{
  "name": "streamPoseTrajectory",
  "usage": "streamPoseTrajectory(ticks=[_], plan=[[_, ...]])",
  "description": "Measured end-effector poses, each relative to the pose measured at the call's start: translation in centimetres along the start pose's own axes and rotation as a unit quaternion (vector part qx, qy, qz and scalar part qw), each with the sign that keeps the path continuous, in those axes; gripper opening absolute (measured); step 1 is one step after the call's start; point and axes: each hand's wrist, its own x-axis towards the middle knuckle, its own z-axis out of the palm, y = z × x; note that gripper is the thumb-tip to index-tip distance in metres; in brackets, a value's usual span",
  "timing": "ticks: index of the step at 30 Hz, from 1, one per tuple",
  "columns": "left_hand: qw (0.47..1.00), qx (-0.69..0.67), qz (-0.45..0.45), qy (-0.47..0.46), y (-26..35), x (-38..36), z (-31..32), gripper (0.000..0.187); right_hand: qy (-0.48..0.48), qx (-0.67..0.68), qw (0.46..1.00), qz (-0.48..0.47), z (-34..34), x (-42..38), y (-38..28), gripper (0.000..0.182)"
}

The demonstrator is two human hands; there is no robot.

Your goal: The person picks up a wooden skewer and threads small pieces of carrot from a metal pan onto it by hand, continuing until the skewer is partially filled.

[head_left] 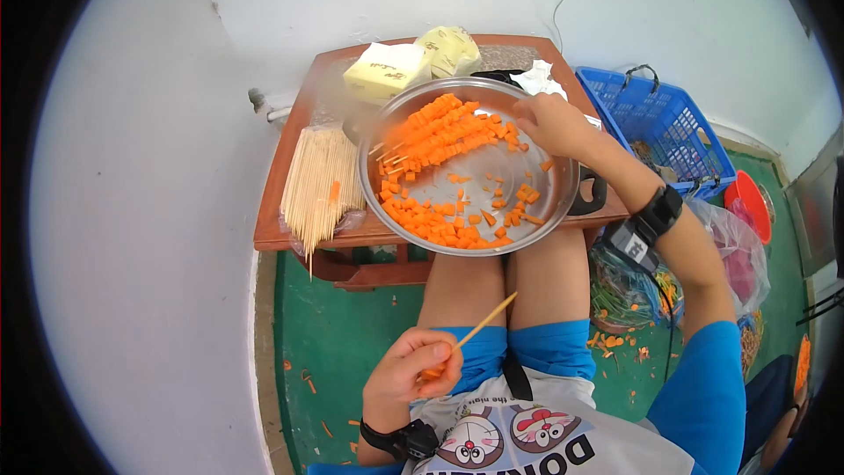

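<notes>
My left hand (411, 372) is held close to my chest, fingers closed on a thin wooden skewer (486, 323) that points up and right over my knees. My right hand (552, 122) reaches into the far right side of a large round metal tray (563, 198), fingertips on carrot pieces. Loose carrot cubes (440, 222) lie along the tray's near rim. Several filled carrot skewers (440, 132) are stacked at the tray's far left.
A bundle of bare wooden skewers (321, 183) lies on the small wooden table (281, 230) left of the tray. Yellow wrapped packs (385, 70) sit at the back. A blue basket (661, 123), plastic bags (734, 251) and carrot scraps (615, 343) are on the green floor at right.
</notes>
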Motion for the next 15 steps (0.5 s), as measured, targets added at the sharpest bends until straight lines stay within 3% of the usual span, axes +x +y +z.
streamPoseTrajectory(ticks=[3,5,8,10,13,15], plan=[[0.999,0.021,0.037,0.034,0.3,-0.4,-0.1,0.026,0.002,-0.084,0.996,-0.025,0.4,0.5,-2.0,0.023],[0.997,0.036,0.049,0.057,0.4,-0.5,-0.1,0.026,-0.142,-0.063,0.979,-0.133,0.3,-0.3,-4.7,0.023],[0.995,0.05,0.058,0.068,0.6,-0.7,0.0,0.027,-0.157,0.019,0.969,-0.192,2.9,-1.2,-6.8,0.019],[0.993,0.064,0.075,0.068,0.7,-0.6,0.1,0.028,-0.245,-0.081,0.944,-0.204,4.0,-1.3,-7.6,0.016],[0.987,0.087,0.086,0.101,0.6,-0.8,0.3,0.029,-0.191,-0.105,0.938,-0.268,4.6,-1.3,-7.7,0.017],[0.986,0.09,0.091,0.103,0.5,-1.0,0.2,0.029,-0.206,-0.116,0.941,-0.242,4.9,-1.1,-7.7,0.015]])
